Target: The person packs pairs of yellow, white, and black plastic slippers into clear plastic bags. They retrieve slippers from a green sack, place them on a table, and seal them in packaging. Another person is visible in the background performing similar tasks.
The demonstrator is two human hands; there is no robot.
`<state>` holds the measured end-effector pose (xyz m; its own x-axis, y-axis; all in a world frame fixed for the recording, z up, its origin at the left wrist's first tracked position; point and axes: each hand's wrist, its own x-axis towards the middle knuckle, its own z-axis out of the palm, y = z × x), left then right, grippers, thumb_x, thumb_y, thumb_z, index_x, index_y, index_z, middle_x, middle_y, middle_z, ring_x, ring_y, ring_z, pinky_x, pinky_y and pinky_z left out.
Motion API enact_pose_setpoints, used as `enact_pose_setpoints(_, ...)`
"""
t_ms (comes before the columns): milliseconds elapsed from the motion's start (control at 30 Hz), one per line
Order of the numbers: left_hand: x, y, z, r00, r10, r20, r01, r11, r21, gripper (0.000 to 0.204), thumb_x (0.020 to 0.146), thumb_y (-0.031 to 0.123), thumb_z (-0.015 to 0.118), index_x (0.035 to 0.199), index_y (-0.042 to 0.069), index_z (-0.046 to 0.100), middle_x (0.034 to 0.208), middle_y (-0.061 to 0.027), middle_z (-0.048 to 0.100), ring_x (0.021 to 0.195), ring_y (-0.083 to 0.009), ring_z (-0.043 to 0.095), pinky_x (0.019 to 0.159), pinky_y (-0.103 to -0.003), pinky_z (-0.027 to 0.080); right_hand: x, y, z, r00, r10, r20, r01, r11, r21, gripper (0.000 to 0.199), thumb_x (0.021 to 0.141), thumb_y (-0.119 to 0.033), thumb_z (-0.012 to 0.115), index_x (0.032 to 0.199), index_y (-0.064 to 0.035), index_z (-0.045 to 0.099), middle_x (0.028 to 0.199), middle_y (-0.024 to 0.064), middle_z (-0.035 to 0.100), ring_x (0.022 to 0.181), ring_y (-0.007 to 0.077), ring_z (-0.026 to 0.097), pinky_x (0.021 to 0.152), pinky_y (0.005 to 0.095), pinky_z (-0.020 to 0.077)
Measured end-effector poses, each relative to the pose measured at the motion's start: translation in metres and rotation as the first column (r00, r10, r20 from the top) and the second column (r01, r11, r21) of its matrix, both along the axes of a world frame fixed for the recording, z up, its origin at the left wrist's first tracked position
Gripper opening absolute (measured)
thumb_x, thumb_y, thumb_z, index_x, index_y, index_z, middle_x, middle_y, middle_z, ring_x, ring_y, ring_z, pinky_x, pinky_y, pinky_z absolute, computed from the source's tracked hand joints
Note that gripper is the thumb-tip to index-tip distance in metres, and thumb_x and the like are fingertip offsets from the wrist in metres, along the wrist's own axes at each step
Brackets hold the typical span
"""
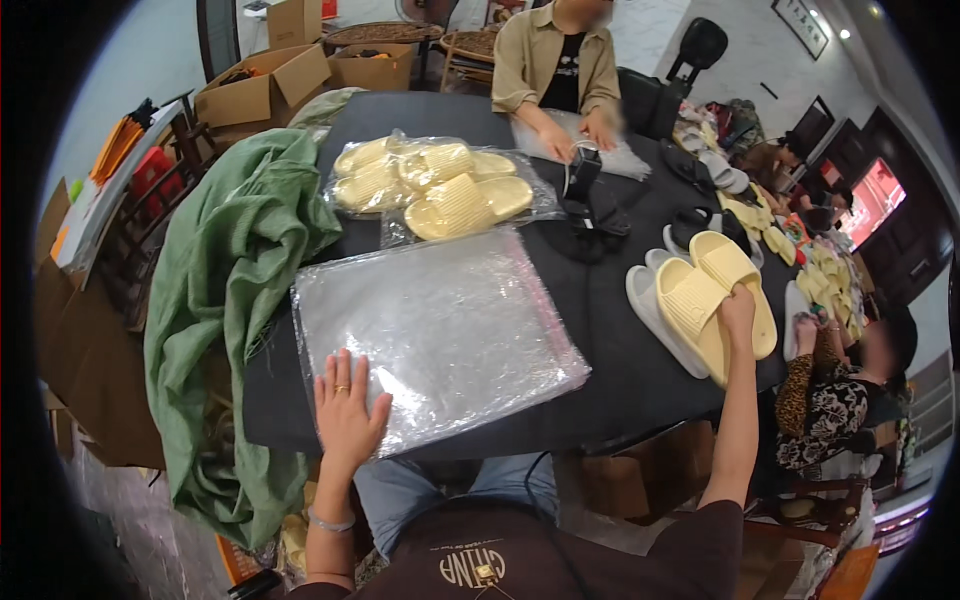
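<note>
My left hand lies flat, fingers spread, on a stack of clear plastic bags at the table's near edge. Out to the right, my right hand grips a pair of pale yellow slide slippers, its fingertips partly hidden between the two. The pair is above grey slippers that show along its left side. Beyond the bag stack, several yellow slippers lie wrapped in clear plastic.
Green woven cloth drapes over the left of the dark table. Across it, a person handles a clear bag beside black sandals. Another person sits at the right, near piled slippers. Open cardboard boxes stand at the far left.
</note>
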<state>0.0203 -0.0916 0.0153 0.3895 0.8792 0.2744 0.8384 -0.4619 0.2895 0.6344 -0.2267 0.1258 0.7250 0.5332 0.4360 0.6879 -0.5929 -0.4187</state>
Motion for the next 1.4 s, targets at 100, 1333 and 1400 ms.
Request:
enact_pose_setpoints(100,0.000,0.001,0.000,1.000,0.000,-0.012,0.000,1.000,0.000,0.062,0.088,0.042,0.055,0.139,0.007,0.046,0.150,-0.0186,0.034,0.140,-0.0365,0.028,0.113,-0.051,0.020,0.064,0.002,0.020,0.982,-0.162,0.100,0.171,0.981,-0.090,0.022,0.076,-0.009,0.054,0.092,-0.0006,0.065,0.092,0.0236,0.066,0.088,0.0411,0.062,0.076,0.0452,0.0471)
enact_pose_setpoints(1333,-0.028,0.044,0.011,0.389,0.371,0.843,0.294,0.817,-0.496,0.073,0.102,0.048,0.034,0.151,-0.001,0.011,0.158,-0.0147,0.013,0.146,-0.0230,0.014,0.118,-0.033,0.013,-0.215,0.109,-0.102,0.318,0.536,-0.782,-0.578,0.763,0.288,0.076,0.097,-0.027,0.053,0.148,0.0077,0.010,0.153,0.0255,0.023,0.142,0.0304,0.025,0.114,0.0333,0.0210)
enact_pose_setpoints(1400,-0.031,0.048,-0.002,0.444,0.327,0.834,0.306,0.820,-0.484,0.074,0.102,0.048,0.033,0.151,-0.001,0.007,0.159,-0.0137,0.008,0.147,-0.0226,0.010,0.118,-0.033,0.010,-0.217,0.108,-0.106,0.387,0.540,-0.748,-0.622,0.751,0.221,0.077,0.096,-0.027,0.055,0.148,0.0083,0.011,0.152,0.0266,0.024,0.142,0.0327,0.026,0.114,0.0342,0.0207)
